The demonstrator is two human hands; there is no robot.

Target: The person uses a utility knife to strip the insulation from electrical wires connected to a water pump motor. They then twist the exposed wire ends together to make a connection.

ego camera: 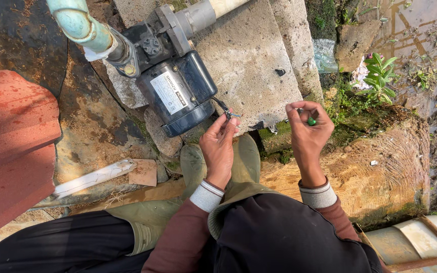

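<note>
A dark blue water pump lies on a concrete slab, joined to a pale green pipe and a grey pipe. A short black cable runs from the pump's lower right. My left hand pinches the bare wire ends of that cable between thumb and fingers. To its right, apart from the pump, my right hand is curled around a small green-handled tool, mostly hidden in the palm.
A red sheet fills the left side. A white pipe offcut lies on the stones. A cut log sits to the right, with wet muddy ground and a green plant beyond. My olive rubber boots stand below the pump.
</note>
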